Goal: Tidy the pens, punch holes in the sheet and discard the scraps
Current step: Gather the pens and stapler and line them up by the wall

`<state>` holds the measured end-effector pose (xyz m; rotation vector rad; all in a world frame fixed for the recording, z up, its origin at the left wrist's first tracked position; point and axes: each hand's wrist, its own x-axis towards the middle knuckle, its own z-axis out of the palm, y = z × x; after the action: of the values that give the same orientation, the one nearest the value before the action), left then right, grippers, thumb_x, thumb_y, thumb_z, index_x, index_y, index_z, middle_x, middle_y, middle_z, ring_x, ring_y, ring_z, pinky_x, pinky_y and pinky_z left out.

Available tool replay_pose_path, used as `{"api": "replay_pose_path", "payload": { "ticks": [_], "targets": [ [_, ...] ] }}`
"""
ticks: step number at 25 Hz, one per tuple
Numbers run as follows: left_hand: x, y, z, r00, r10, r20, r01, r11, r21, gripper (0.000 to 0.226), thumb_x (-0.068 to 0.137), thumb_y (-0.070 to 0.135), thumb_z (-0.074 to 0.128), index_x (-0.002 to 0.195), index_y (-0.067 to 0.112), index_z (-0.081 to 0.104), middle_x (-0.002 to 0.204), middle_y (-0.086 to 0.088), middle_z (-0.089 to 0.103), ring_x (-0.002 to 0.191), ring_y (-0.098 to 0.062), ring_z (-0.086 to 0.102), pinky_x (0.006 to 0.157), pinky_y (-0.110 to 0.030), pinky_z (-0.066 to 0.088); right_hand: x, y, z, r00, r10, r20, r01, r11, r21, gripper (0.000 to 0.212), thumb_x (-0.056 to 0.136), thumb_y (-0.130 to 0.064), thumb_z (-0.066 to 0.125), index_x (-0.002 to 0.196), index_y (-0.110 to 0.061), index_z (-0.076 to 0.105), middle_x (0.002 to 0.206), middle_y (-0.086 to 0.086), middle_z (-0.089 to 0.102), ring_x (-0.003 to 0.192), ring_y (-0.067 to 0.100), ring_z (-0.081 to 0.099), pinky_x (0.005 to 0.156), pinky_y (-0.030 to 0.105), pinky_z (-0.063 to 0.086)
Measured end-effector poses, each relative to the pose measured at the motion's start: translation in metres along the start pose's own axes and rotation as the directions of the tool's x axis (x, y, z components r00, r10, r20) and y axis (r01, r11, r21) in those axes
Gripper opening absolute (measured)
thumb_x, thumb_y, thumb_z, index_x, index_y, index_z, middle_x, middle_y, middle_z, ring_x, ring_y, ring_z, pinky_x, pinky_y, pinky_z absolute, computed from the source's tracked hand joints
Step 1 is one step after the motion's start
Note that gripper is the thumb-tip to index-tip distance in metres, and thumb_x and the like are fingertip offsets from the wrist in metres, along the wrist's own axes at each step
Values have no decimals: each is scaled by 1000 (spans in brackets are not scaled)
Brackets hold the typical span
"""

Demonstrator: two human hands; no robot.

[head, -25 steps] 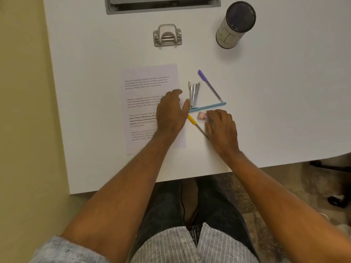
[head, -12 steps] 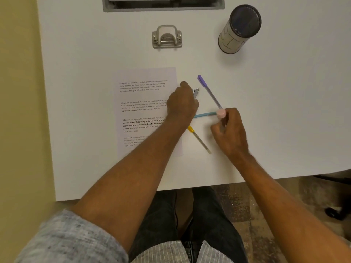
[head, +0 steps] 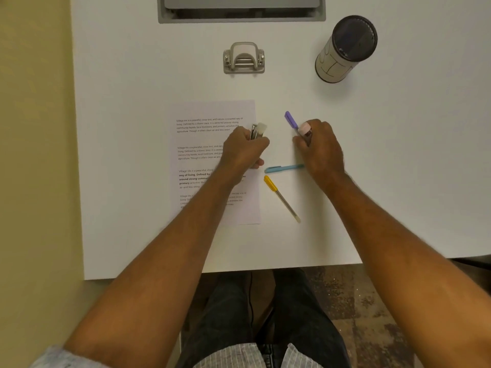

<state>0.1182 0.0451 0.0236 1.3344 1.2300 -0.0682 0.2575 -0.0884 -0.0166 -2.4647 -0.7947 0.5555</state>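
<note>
- The worktop (head: 132,155) lies bare along its left side, from nine o'clock down to the near edge; a hand could pass there freely.
- The right side, at three o'clock, is just as open.
- At twelve o'clock the hole punch (head: 244,58) stands alone, bare surface all around it.
- At one o'clock the pen holder (head: 344,50) rises upright, the tallest obstacle.
- In the middle the sheet (head: 212,134) lies flat, with the left hand (head: 245,150) above its right edge.
- Between the hands runs a narrow gap, blocked at its near end by the blue pen (head: 283,168) and the yellow pen (head: 281,199).
- The right hand (head: 320,147) covers the purple pen (head: 291,119).
</note>
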Motion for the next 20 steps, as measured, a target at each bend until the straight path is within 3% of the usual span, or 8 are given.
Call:
{"api": "replay_pose_path", "payload": {
  "ticks": [2,4,7,9,11,14,20],
  "targets": [
    [-8,-12,-2,1000,-19,6,18,999,42,16,89,16,64,100,15,52,92,-3,59,75,-17,62,62,-30,52,8,1,3,1000,-4,7,4,999,-42,15,101,-24,59,113,-14,59,109,6,60,94,25,60,80,40,54],
    [-18,-27,6,999,-31,-30,33,997,73,17,87,18,67,97,16,53,85,3,55,73,-14,52,64,-29,44,13,-1,2,1000,1,29,2,997,-75,17,98,-24,61,109,-11,62,108,8,60,94,27,60,81,44,54],
    [-36,-50,27,990,-82,-117,101,981,164,14,85,26,69,77,19,60,72,4,60,75,-23,61,65,-29,41,10,-5,-4,996,-71,49,77,986,-145,16,89,-25,63,97,-12,58,99,6,56,87,28,55,77,45,50],
    [-44,-63,40,982,-133,-136,164,953,253,22,86,35,68,83,13,71,81,-5,71,86,-32,70,68,-31,48,1,-7,-7,984,-155,83,167,974,-156,12,88,-19,59,91,-20,48,93,-1,51,80,24,49,74,43,44],
    [-48,-69,50,977,-163,-135,198,929,313,35,87,45,71,96,12,75,95,-10,75,92,-33,71,74,-34,54,-11,-6,-10,966,-218,142,235,964,-124,15,90,-14,56,94,-23,45,90,-6,49,74,22,48,70,39,41],
    [-50,-68,59,978,-152,-142,194,913,358,48,85,54,75,104,11,73,98,-8,75,91,-29,72,76,-37,59,-23,4,-11,939,-287,188,319,932,-172,10,95,-15,56,105,-18,56,95,-1,55,75,23,52,67,35,42],
    [-54,-56,66,972,-157,-176,214,900,379,30,89,36,75,101,10,69,104,-10,74,97,-31,71,70,-32,49,-44,20,-4,882,-383,276,449,862,-237,20,100,-17,61,119,-13,66,101,6,59,81,20,54,65,38,53]
  ]
}}
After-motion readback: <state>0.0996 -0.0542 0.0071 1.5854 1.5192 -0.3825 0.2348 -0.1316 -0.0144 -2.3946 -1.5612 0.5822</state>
